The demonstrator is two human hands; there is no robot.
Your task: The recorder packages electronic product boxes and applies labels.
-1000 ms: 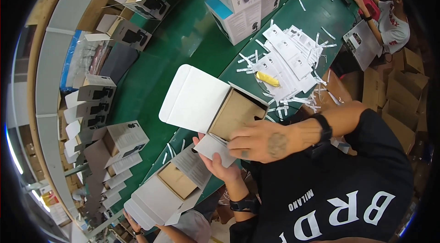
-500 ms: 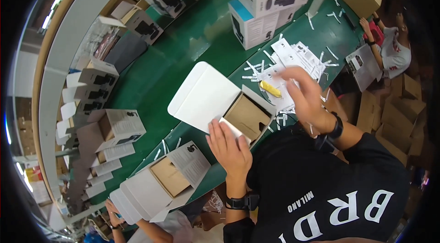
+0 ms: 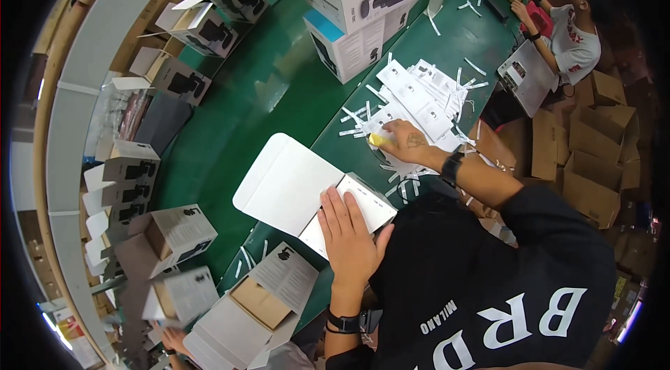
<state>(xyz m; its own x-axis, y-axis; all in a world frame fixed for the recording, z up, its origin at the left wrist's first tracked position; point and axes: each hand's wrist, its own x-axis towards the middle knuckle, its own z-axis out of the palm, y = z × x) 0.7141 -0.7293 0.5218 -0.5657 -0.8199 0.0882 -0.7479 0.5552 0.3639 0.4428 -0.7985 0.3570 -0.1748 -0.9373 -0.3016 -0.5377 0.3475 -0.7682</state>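
White box covered, right hand down at the yellow object

Half a second ago the brown insert lay exposed; now white inner flaps cover it in the white box, while the big lid flap stays folded back. The left hand lies flat on those flaps — fingers extended, gripping nothing.

The right hand has come down to the papers on the green tabletop. The yellow object lies right at its thumb and forefinger, which are partly parted — whether they grip it, I cannot tell.
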